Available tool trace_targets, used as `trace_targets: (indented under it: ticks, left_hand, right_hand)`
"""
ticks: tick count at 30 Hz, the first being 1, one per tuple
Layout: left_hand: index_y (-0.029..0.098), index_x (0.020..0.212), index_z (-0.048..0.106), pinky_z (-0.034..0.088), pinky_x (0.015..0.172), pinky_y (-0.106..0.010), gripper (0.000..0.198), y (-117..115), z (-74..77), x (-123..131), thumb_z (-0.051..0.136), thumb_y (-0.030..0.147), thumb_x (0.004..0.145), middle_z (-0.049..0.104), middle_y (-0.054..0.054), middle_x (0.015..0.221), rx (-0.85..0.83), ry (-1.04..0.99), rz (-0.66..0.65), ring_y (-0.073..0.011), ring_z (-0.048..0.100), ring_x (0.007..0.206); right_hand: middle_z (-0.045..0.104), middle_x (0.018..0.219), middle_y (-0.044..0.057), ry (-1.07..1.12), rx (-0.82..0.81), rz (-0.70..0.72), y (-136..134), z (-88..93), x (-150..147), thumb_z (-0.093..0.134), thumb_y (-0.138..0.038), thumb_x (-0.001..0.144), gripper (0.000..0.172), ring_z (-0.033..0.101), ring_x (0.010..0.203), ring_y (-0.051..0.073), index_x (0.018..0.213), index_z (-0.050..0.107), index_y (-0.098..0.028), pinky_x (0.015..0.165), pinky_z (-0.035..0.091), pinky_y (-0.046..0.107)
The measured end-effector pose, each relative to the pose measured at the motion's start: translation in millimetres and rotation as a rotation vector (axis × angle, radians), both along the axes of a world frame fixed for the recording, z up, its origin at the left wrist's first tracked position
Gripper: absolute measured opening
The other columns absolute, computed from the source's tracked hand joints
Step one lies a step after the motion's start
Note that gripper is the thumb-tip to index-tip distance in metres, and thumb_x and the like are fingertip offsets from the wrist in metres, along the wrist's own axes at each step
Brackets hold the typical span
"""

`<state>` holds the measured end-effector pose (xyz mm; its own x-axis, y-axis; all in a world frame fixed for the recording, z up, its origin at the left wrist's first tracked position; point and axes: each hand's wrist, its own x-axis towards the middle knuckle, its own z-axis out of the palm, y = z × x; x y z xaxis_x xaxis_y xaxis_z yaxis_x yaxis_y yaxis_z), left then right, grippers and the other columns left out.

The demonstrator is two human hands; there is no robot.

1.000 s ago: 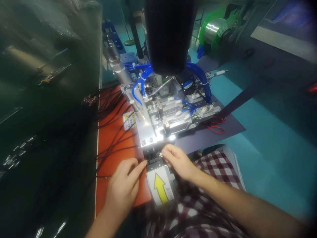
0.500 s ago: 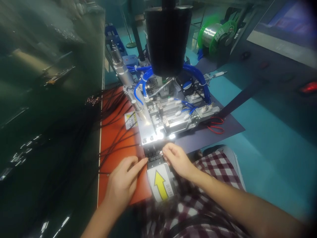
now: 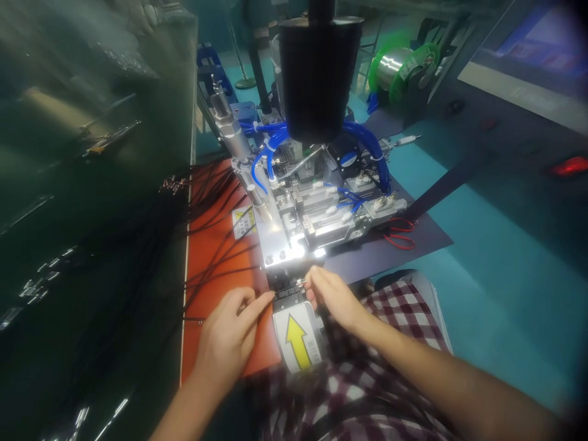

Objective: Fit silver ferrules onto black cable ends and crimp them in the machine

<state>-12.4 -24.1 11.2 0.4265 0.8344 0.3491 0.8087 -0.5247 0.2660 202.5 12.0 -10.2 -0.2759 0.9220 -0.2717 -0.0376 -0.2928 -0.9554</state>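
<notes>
My left hand (image 3: 229,327) rests over the orange mat with its fingers curled; the thumb reaches the left edge of a black slotted track (image 3: 287,297). Whatever may be under those fingers is hidden. On the track's other side, my right hand (image 3: 331,297) is closed, its thumb and forefinger pinching a small shiny metal part (image 3: 301,282) over the slots. That part is too small to identify. Below the track lies a white label with a yellow arrow (image 3: 298,343). Just beyond both hands stands the bright metal front block (image 3: 289,248) of a machine.
Black cables (image 3: 215,263) with bare ends run across the orange mat (image 3: 206,245) from the dark left side. Blue air hoses (image 3: 374,147) loop over the machine behind a black cylinder (image 3: 316,79). A green wire spool (image 3: 395,67) and a red wire loop (image 3: 399,236) are at right.
My right hand has shifted slightly to the right, and more of the small metal part shows at its fingertips. My left hand has stayed almost still.
</notes>
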Motion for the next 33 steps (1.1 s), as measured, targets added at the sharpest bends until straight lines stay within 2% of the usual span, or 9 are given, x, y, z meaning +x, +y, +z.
trace_targets:
  ticks: [5,15,21,27,33]
  left_hand:
    - [0.021,0.11,0.065,0.048,0.065,-0.023,0.031,0,0.6,1,0.044,0.008,0.091,0.054,-0.005,0.087,0.002,0.007,0.001,-0.0146,0.055,0.079]
    - [0.02,0.114,0.062,0.048,0.068,-0.026,0.032,-1,-3.9,-3,0.046,0.007,0.09,0.052,-0.007,0.094,-0.017,0.002,-0.014,-0.016,0.054,0.082]
    - [0.021,0.116,0.06,0.047,0.072,-0.026,0.033,0,-5.8,-5,0.045,0.006,0.09,0.051,-0.006,0.098,-0.023,0.007,-0.024,-0.0164,0.054,0.086]
    - [0.02,0.119,0.058,0.044,0.072,-0.023,0.035,-1,-4.9,-7,0.046,0.005,0.09,0.05,-0.006,0.1,-0.027,0.031,-0.037,-0.0152,0.054,0.088]
    - [0.02,0.12,0.058,0.042,0.074,-0.022,0.035,0,-2.4,-6,0.047,0.005,0.09,0.051,-0.005,0.101,-0.031,0.046,-0.04,-0.0142,0.054,0.089]
  right_hand:
    - [0.038,0.055,-0.007,-0.019,0.071,-0.01,0,-4.3,-4,0.05,-0.045,0.089,0.035,0.037,0.05,0.01,0.065,0.041,-0.022,0.05,0.031,0.025]
    - [0.038,0.061,-0.006,-0.071,0.115,-0.04,-2,-7.9,-7,0.044,-0.039,0.092,0.031,0.035,0.056,0.012,0.067,0.039,-0.022,0.056,0.03,0.027]
    - [0.035,0.057,-0.007,-0.078,0.027,-0.08,-6,-20.0,-2,0.044,-0.042,0.091,0.034,0.033,0.052,0.011,0.066,0.037,-0.022,0.051,0.027,0.026]
    - [0.047,0.064,-0.004,-0.008,-0.069,-0.073,-5,-13.2,4,0.04,-0.041,0.092,0.029,0.041,0.052,0.01,0.075,0.049,-0.019,0.051,0.034,0.025]
    - [0.052,0.066,-0.004,0.111,-0.088,-0.042,-3,-4.7,5,0.051,-0.032,0.087,0.019,0.046,0.055,0.01,0.074,0.051,-0.018,0.056,0.039,0.025]
